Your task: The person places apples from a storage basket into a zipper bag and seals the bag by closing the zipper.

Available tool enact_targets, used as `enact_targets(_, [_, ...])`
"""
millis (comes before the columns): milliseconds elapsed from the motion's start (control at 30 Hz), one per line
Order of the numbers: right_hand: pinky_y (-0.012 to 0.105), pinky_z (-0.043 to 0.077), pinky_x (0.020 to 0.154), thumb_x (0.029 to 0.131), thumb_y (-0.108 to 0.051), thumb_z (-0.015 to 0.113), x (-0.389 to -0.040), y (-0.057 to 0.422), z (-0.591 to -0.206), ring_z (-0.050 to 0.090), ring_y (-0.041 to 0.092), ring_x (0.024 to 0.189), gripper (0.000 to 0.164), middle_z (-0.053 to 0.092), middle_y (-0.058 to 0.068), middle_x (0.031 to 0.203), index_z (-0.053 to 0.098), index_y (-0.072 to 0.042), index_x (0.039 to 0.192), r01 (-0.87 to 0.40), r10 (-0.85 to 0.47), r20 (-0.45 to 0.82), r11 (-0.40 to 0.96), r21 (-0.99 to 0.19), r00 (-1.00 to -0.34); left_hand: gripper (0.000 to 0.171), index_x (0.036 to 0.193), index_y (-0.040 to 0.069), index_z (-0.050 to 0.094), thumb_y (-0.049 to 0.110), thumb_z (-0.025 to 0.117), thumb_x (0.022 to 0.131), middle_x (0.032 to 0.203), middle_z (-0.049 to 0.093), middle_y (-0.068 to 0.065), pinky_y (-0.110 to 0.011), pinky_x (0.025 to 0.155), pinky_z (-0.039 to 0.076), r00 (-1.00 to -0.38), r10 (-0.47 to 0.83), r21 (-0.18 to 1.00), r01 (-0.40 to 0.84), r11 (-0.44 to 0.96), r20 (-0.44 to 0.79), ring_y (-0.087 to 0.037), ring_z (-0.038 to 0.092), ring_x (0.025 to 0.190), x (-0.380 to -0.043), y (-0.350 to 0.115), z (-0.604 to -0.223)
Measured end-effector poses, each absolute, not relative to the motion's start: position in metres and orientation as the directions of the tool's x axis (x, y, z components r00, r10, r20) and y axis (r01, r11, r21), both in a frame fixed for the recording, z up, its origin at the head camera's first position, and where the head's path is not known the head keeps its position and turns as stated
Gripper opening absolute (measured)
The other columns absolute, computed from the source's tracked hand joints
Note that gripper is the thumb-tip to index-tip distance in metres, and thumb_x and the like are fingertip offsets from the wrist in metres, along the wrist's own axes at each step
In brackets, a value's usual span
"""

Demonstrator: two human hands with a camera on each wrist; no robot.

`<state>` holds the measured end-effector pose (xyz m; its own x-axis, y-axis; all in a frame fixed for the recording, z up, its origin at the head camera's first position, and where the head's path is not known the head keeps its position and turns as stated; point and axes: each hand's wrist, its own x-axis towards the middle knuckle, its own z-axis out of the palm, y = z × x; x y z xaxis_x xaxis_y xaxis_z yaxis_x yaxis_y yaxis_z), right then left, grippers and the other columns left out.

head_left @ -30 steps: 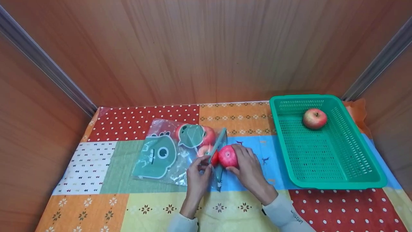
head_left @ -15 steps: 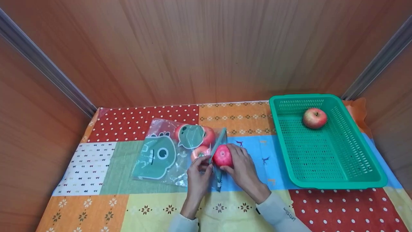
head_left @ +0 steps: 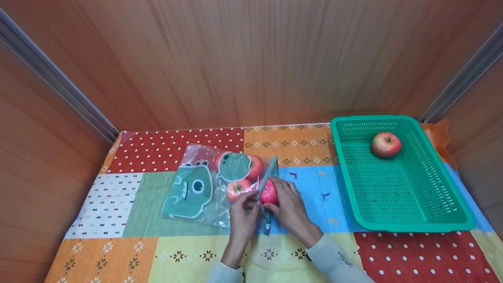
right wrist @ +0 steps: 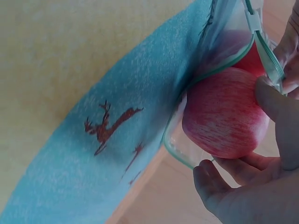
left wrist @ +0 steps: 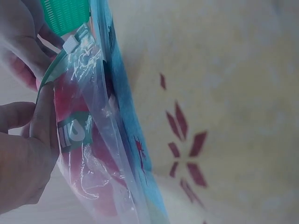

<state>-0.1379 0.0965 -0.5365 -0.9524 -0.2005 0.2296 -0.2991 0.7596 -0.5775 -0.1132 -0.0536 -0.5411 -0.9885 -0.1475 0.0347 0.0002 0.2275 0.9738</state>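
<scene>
A clear zip bag (head_left: pixel 192 192) printed with a green one-eyed monster lies on the patchwork cloth, its mouth facing right. Several red apples (head_left: pixel 235 189) show through the plastic. My left hand (head_left: pixel 242 220) pinches the green zip edge between thumb and fingers, lifting the opening. At that mouth my right hand (head_left: pixel 291 206) grips a red apple (right wrist: pixel 226 114), which sits partly inside the opening, as the right wrist view shows. The white slider (left wrist: pixel 70 44) is at one end of the zip. In the head view, the zip edge hides part of the held apple.
To the right stands a green plastic basket (head_left: pixel 412 227) holding one apple (head_left: pixel 386 144) near its back. Wooden panels (head_left: pixel 251 63) rise behind and at both sides of the table. An orange item (head_left: pixel 440 135) lies behind the basket's right side.
My right hand has moved left with the apple, bringing it under the zip edge into the bag's mouth. An apple inside has shifted left. My left hand stays nearly in place.
</scene>
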Motion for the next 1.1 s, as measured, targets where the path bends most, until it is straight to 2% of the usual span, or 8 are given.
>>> enact_targets(233, [0.055,0.051,0.108,0.085,-0.014,0.090,-0.142,0.093,-0.539,0.051,0.039,0.134,0.079,0.058,0.020,0.148,0.049,-0.002,0.151,-0.278,-0.165,0.235,0.745,-0.607,-0.958,0.034,0.127,0.005,0.072,-0.004,0.072,0.095,0.106,0.071,-0.008,-0.022,0.078,0.060,-0.989,-0.142,0.975,0.005,0.222,0.037,-0.018,0.069,0.086,-0.113,-0.054,-0.541])
enact_targets(467, [0.056,0.049,0.106,0.084,-0.020,0.091,-0.144,0.094,-0.541,0.047,0.041,0.130,0.075,0.059,0.021,0.138,0.055,-0.002,0.147,-0.249,-0.124,0.241,0.755,-0.607,-0.962,0.033,0.127,0.006,0.072,-0.004,0.072,0.095,0.107,0.072,-0.009,-0.021,0.077,0.059,-0.990,-0.136,0.975,0.013,0.221,0.044,-0.018,0.070,0.084,-0.113,-0.054,-0.542])
enact_targets(700, [0.054,0.050,0.107,0.086,-0.023,0.089,-0.149,0.095,-0.544,0.048,0.039,0.132,0.074,0.062,0.020,0.142,0.052,-0.001,0.146,-0.229,-0.121,0.211,0.742,-0.630,-0.970,0.033,0.128,0.006,0.072,-0.002,0.072,0.096,0.108,0.071,-0.008,-0.021,0.077,0.059,-0.991,-0.130,0.976,0.007,0.219,0.036,-0.018,0.069,0.085,-0.113,-0.055,-0.542])
enact_targets(1100, [0.054,0.053,0.103,0.085,-0.015,0.090,-0.154,0.091,-0.545,0.050,0.038,0.128,0.074,0.063,0.020,0.145,0.053,-0.001,0.147,-0.220,-0.115,0.198,0.703,-0.676,-0.973,0.031,0.125,0.003,0.072,-0.004,0.073,0.095,0.107,0.073,-0.010,-0.023,0.078,0.060,-0.987,-0.133,0.972,0.057,0.227,0.089,-0.018,0.070,0.084,-0.113,-0.052,-0.543])
